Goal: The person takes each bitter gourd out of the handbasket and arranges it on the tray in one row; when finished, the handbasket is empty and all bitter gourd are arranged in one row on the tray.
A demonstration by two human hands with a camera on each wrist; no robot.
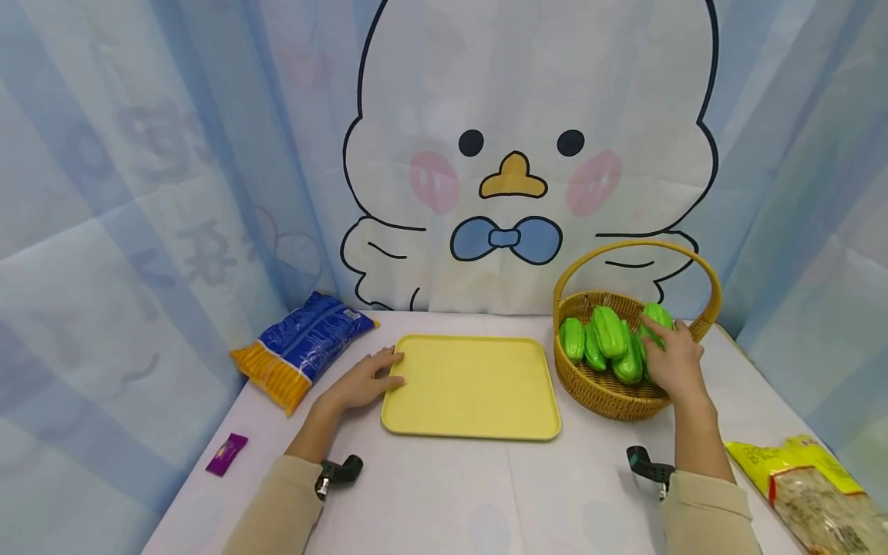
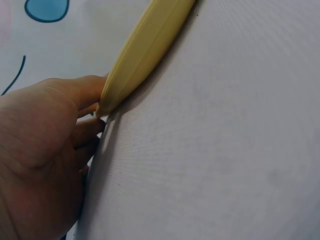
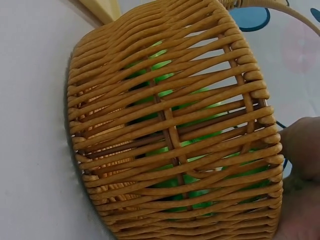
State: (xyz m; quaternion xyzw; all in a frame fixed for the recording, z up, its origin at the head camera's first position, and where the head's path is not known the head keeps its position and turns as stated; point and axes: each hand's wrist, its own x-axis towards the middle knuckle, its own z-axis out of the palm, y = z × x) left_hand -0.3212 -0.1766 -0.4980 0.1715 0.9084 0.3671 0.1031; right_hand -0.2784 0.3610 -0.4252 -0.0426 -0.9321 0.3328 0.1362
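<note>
In the head view a yellow tray (image 1: 472, 389) lies flat on the table. My left hand (image 1: 364, 379) rests at its upper left corner, thumb and index finger touching the rim; the left wrist view shows the tray edge (image 2: 142, 55) against those fingers. To the right stands a wicker basket (image 1: 610, 401) holding several glossy green ribbed star fruits (image 1: 609, 331). My right hand (image 1: 676, 362) reaches over the basket's right rim, its thumb and fingers around one star fruit (image 1: 655, 320). The right wrist view shows mainly the woven basket side (image 3: 170, 125), which hides the fingertips.
A blue and orange packet (image 1: 305, 347) lies at the back left, with a small purple sachet (image 1: 227, 454) nearer the front. A yellow bag with a see-through part (image 1: 815, 493) lies at the right edge. The basket's tall handle (image 1: 638, 244) arches above it. Curtains surround the table.
</note>
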